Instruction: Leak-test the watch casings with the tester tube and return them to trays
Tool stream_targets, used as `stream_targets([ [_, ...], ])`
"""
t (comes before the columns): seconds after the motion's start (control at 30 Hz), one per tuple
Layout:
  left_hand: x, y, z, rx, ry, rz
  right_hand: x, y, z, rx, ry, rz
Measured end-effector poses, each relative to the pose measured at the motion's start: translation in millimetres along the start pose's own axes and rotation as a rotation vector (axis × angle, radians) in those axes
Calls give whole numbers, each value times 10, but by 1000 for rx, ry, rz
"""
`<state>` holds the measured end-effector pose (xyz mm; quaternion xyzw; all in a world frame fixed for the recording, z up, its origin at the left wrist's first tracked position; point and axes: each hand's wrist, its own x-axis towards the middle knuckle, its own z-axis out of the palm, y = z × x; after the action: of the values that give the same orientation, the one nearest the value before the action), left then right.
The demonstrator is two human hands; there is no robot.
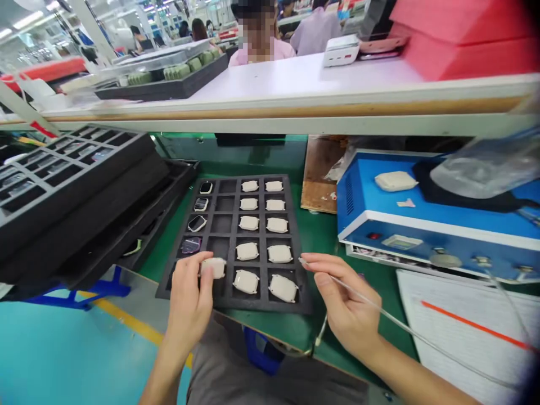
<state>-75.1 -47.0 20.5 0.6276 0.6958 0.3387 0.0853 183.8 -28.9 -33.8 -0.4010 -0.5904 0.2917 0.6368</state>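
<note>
My left hand (188, 301) pinches a cream rounded-square piece (213, 268) between thumb and fingers, just over the lower left of a black foam tray (225, 296). The tray has a grid of cells. Several similar cream pieces (248, 225) fill its two right columns. Several dark glass-faced pieces (197, 223) sit in its left column. My right hand (348, 298) stands beside the tray's right edge, holding a thin clear tube (371, 304) whose pointed tip reaches towards the tray.
A blue bench machine (371, 194) stands to the right with a cream piece (395, 181) on top. Stacked black foam trays (71, 191) rise at left. A ruled white sheet (464, 332) lies at lower right. A co-worker (261, 50) sits beyond the white shelf (270, 112).
</note>
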Motion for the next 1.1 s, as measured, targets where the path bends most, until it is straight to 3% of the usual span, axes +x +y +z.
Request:
stream_targets([
  [0.1,-99,-208,-81,165,-73,62,-14,12,13,-32,2,5],
  [0.2,-127,-407,-33,250,64,115,-22,20,10,-47,26,19],
  [0.3,-139,-612,-6,242,173,26,-40,16,5,-34,31,40],
  [0.4,-218,-670,-6,133,127,-54,-51,-3,4,-54,33,65],
  [0.5,-303,-537,-18,89,73,-29,-46,-10,4,-58,67,100],
  [0.6,-253,-359,-103,179,-13,123,-38,4,2,-44,82,131],
  [0.73,29,-227,-314,267,-369,306,-36,17,0,-67,59,145],
  [0.8,172,-213,-407,272,-453,317,-34,7,2,-86,65,157],
  [0.87,265,-208,-466,240,-428,289,-28,-8,9,-95,81,180],
  [0.97,298,-132,-414,63,-223,158,-12,-21,34,-71,90,189],
  [1.03,265,2,-241,-199,-135,1,1,-19,53,-52,91,157],
  [1.1,212,199,26,-499,-170,-141,18,-18,63,-41,103,115],
])
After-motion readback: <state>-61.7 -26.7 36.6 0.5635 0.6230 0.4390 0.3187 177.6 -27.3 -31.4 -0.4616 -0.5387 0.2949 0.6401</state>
